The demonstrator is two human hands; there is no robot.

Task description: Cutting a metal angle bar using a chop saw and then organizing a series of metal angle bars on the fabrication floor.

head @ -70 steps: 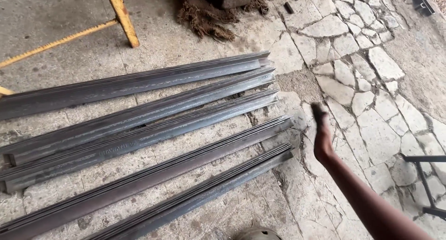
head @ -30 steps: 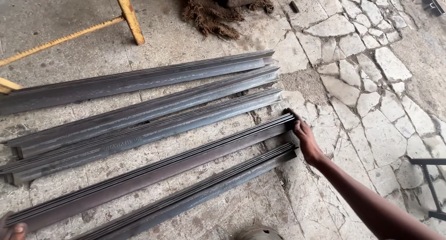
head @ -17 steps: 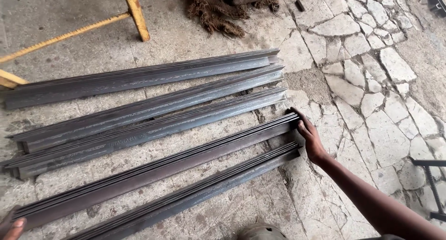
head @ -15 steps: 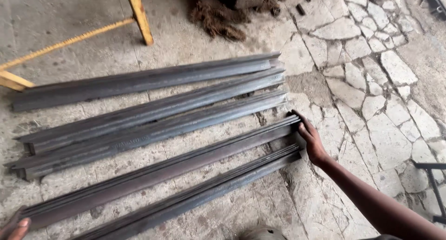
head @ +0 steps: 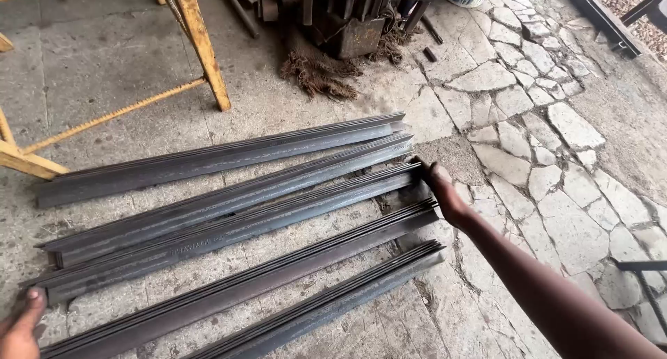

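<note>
Five long dark steel angle bars lie side by side on the concrete floor [head: 125,74], running from near left up to far right.

Right hand [head: 445,192] is at the right-hand end of the third bar [head: 229,230], counting from the far side. Fingers curl over that end, palm on the metal. The grip looks closed on the bar end, though the fingertips are hidden behind the steel.

Left hand [head: 21,324] is at the bottom left edge of the head view, only partly in frame. It rests against the left end of the same third bar; whether the fingers wrap it or only press on it I cannot tell.

The farthest bar [head: 215,157] lies slightly apart from the rest. The second bar [head: 229,199] sits just beside the third, nearly touching along its length. The fourth bar [head: 250,282] and the nearest bar [head: 326,303] lie on the near side, with a strip of floor between them and the held one.

Yellow wooden trestle [head: 198,43] stands at far left. A heap of scrap metal [head: 347,18] and brown fibre [head: 316,70] sits at far centre. Crazy-paved stone floor [head: 549,129] begins to the right of the bar ends.
</note>
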